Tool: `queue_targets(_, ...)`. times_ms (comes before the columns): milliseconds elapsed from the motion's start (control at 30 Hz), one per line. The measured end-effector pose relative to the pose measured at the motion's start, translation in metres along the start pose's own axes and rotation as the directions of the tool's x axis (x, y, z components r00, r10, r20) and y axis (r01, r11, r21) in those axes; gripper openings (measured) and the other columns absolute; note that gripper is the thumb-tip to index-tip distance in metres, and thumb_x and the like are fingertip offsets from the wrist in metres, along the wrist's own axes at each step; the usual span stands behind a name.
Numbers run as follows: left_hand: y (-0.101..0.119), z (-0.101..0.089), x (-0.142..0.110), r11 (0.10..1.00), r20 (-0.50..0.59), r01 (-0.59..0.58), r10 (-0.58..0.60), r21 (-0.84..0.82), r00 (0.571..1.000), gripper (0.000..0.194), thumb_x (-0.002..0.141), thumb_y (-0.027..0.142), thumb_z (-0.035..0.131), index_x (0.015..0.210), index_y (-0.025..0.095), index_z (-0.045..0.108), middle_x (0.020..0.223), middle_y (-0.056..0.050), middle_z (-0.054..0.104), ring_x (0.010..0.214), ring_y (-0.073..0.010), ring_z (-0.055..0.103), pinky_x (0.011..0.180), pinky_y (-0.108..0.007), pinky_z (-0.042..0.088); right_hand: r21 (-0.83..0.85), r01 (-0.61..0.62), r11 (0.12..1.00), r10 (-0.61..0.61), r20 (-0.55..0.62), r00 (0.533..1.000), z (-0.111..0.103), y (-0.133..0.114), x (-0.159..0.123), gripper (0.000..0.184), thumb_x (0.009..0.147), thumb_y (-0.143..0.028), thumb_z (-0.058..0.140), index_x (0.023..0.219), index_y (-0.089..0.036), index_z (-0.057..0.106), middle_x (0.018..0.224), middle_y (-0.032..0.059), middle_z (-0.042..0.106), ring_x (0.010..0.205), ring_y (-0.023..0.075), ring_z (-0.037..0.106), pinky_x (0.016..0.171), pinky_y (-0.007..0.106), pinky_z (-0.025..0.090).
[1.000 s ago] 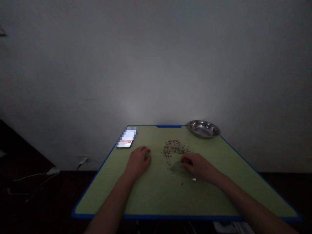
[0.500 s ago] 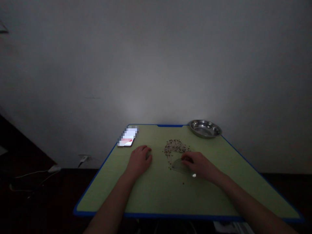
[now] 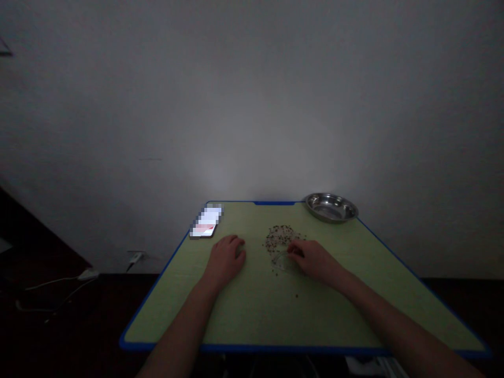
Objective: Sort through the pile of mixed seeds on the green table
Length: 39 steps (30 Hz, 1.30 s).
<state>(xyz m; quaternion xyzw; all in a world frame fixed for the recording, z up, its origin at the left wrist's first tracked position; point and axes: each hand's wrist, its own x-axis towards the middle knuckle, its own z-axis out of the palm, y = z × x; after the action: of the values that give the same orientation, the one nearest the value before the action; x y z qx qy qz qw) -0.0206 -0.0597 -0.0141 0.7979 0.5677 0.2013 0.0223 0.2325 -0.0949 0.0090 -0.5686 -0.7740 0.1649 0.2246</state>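
Note:
A pile of small dark and pale grains (image 3: 280,236) lies on a green table (image 3: 255,310) with a blue rim. My right hand (image 3: 311,258) rests at the pile's near right edge, fingers curled over a small clear dish (image 3: 282,262) that it grips. My left hand (image 3: 225,257) lies on the table to the left of the pile, fingers loosely curled with nothing seen in them. The light is dim.
A steel bowl (image 3: 332,207) stands at the table's far right corner. A phone (image 3: 205,224) with a lit screen lies at the far left edge. A few stray grains (image 3: 296,295) lie nearer me. Cables and a plug (image 3: 88,274) trail on the dark floor at left.
My right hand has slid the clear dish up and left, closer to the grain pile. My left hand has stayed in place.

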Motion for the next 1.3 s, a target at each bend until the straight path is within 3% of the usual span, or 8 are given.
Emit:
queue_targets(500,-0.002,0.000,0.000,1.000,0.004,-0.001,0.001,-0.005,1.000,0.030,0.080,0.027,0.049,0.107,0.019,0.062,0.120,-0.010,0.058,0.114,-0.0221,0.051,0.099,-0.038,0.037,-0.148,-0.055,0.987,0.044,-0.076,0.996,0.014,-0.006,0.030,0.009,0.083,-0.025,0.057,0.081,-0.017,0.062,0.083,0.0064,0.068,0.077,0.0181,0.060,0.066,0.026,0.037)
queue_targets(767,-0.002,0.001,0.000,1.000,0.000,-0.009,0.009,-0.007,1.000,0.030,0.081,0.027,0.049,0.107,0.018,0.062,0.121,-0.011,0.057,0.114,-0.0228,0.051,0.099,-0.040,0.037,-0.112,-0.083,0.990,0.067,-0.134,0.989,0.008,0.002,0.035,0.009,0.083,-0.022,0.055,0.082,-0.016,0.062,0.080,0.0075,0.068,0.074,0.0175,0.060,0.066,0.026,0.037)
queue_targets(1067,-0.001,-0.001,0.000,1.000,0.002,-0.006,0.006,-0.016,1.000,0.030,0.081,0.027,0.049,0.106,0.019,0.062,0.119,-0.010,0.058,0.112,-0.0222,0.051,0.098,-0.039,0.037,-0.037,-0.023,0.999,0.022,-0.031,0.999,0.011,-0.009,0.031,0.005,0.080,-0.021,0.059,0.078,-0.017,0.061,0.076,0.0033,0.066,0.070,0.0149,0.057,0.062,0.024,0.037)
queue_targets(1300,-0.002,0.000,0.000,1.000,0.003,0.001,-0.001,-0.012,1.000,0.030,0.080,0.027,0.050,0.106,0.020,0.062,0.120,-0.010,0.058,0.113,-0.0220,0.051,0.099,-0.039,0.037,-0.143,-0.041,0.989,0.030,-0.074,0.997,0.022,-0.020,0.045,0.011,0.083,-0.028,0.057,0.082,-0.018,0.060,0.081,0.0059,0.066,0.074,0.0173,0.057,0.064,0.026,0.035)
